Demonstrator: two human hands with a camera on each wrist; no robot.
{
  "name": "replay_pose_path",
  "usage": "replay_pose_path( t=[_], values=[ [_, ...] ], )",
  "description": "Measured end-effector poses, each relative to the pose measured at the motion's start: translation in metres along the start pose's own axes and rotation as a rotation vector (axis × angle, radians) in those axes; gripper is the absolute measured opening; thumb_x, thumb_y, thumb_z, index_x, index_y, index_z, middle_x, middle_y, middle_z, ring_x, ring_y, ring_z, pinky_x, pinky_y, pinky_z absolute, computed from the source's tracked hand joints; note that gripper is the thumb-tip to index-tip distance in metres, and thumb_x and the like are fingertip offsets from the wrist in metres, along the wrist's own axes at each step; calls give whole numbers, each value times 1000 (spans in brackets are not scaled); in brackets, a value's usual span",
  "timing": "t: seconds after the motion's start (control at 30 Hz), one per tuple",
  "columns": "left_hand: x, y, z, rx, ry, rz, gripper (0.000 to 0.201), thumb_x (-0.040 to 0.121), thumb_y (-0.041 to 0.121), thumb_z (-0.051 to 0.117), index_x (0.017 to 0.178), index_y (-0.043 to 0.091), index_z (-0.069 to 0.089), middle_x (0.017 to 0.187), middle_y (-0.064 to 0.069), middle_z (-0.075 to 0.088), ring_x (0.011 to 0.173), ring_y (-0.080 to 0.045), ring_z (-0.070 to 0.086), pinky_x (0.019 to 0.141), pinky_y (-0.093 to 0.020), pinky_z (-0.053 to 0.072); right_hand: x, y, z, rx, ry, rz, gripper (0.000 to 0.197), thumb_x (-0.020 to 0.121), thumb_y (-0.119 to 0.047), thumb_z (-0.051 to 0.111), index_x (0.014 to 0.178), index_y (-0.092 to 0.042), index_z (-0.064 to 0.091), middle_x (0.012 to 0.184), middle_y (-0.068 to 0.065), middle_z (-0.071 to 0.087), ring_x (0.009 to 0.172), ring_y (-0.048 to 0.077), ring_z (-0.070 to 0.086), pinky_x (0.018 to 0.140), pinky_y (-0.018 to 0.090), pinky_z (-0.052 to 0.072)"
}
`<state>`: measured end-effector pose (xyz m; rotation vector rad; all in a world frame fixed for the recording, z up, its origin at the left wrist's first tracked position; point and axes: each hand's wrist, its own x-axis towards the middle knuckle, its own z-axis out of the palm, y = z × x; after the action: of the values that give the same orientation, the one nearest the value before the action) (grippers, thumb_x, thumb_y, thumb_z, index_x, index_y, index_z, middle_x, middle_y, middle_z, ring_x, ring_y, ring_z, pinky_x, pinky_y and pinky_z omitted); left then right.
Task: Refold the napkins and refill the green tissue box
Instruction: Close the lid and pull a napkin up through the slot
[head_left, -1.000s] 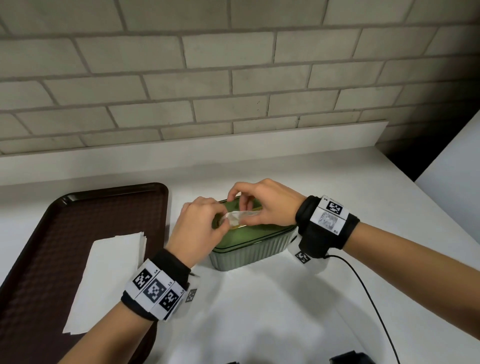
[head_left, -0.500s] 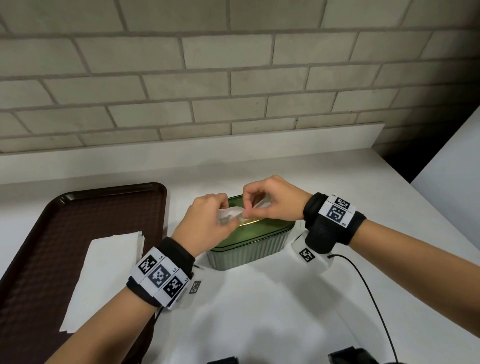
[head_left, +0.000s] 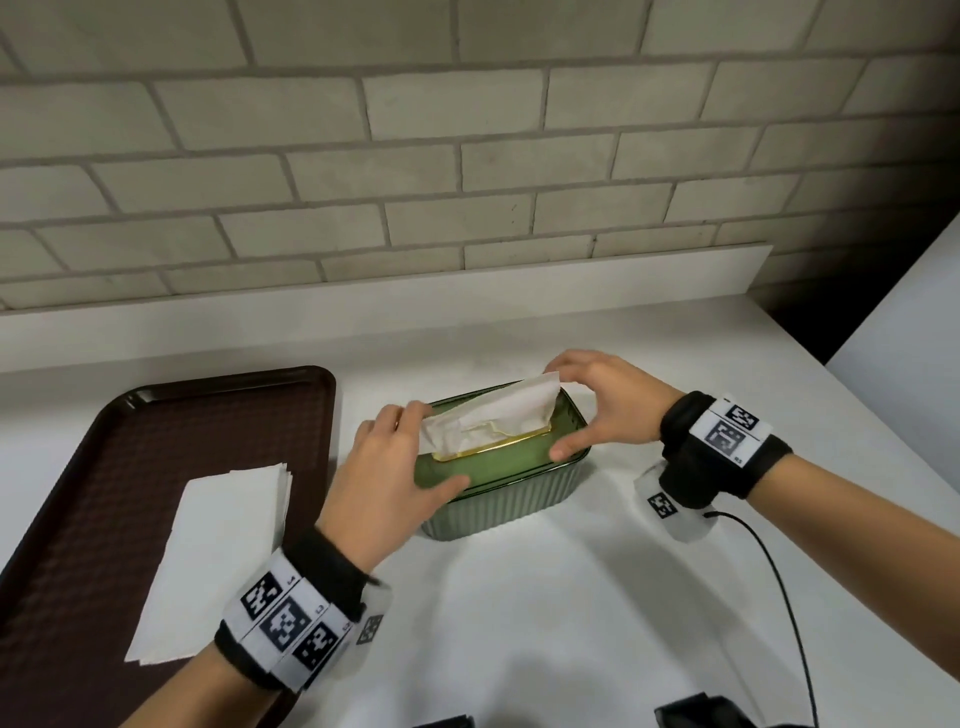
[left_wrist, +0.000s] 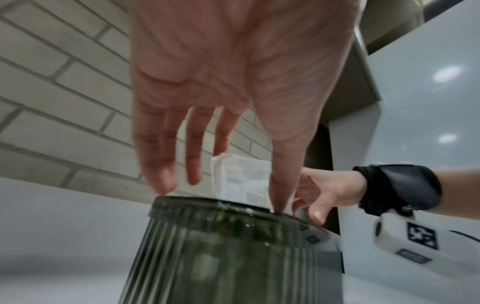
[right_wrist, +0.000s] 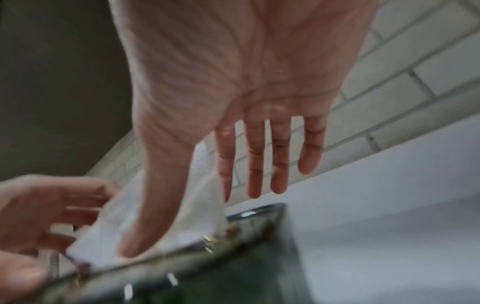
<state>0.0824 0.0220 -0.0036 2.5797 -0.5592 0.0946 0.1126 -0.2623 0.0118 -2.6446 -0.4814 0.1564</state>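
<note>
The green tissue box (head_left: 498, 486) stands on the white counter, with a white napkin (head_left: 493, 415) sticking up out of its gold slot. My left hand (head_left: 423, 449) is at the box's left end, fingers straight by the napkin's left edge, thumb resting on the lid. My right hand (head_left: 571, 413) is at the right end, fingers straight, their tips by the napkin's raised corner, thumb on the lid's edge. The left wrist view shows the straight fingers (left_wrist: 166, 181) above the ribbed box (left_wrist: 233, 257). A stack of folded napkins (head_left: 218, 545) lies on the brown tray (head_left: 104, 467).
A brick wall with a white ledge (head_left: 363, 322) runs behind the counter. A black cable (head_left: 779, 582) trails from my right wrist across the counter. Dark objects (head_left: 696, 714) poke in at the bottom edge. The counter ends at the right near a white panel (head_left: 909, 322).
Both hands pinched the napkin at the slot and drew it upward. Now the fingers have straightened and spread to the box's ends, and the napkin stands out of the slot.
</note>
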Motion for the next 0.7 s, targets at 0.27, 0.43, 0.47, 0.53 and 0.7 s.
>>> replay_pose_path(
  t=[0.27, 0.43, 0.47, 0.53, 0.7],
  values=[
    [19, -12, 4, -175, -2, -56, 59, 70, 33, 85, 121, 11, 64, 115, -2, 67, 108, -19, 60, 92, -34, 51, -19, 8, 13, 164, 110, 117, 71, 51, -48, 91, 113, -23, 68, 123, -11, 52, 82, 11, 63, 73, 13, 50],
    [36, -19, 4, -168, 129, -67, 24, 79, 32, 78, 74, 11, 68, 86, 2, 70, 86, -21, 65, 75, -30, 48, -16, 5, 9, 126, 155, 134, 62, 56, -48, 89, 108, -21, 71, 118, -10, 56, 91, 8, 57, 82, 13, 44],
    [37, -17, 3, -128, 141, -45, 24, 82, 30, 76, 70, 11, 67, 84, 1, 71, 85, -21, 65, 75, -31, 47, -15, 3, 9, 109, 211, 107, 53, 62, -47, 86, 105, -20, 72, 114, -9, 59, 89, 5, 55, 78, 9, 40],
    [39, -13, 0, -90, 136, -12, 22, 85, 28, 73, 71, 11, 69, 82, -1, 72, 83, -21, 64, 76, -35, 49, -12, -4, 12, 127, 348, 53, 28, 74, -37, 81, 93, -17, 75, 99, -5, 66, 75, 5, 53, 67, 6, 37],
    [42, -10, -9, -173, 208, -12, 16, 85, 23, 73, 71, 16, 69, 71, 6, 68, 70, -6, 60, 61, -10, 37, -5, -7, 20, 145, 393, 116, 20, 83, -25, 76, 69, -12, 71, 61, -5, 59, 64, 1, 51, 59, 9, 35]
  ],
)
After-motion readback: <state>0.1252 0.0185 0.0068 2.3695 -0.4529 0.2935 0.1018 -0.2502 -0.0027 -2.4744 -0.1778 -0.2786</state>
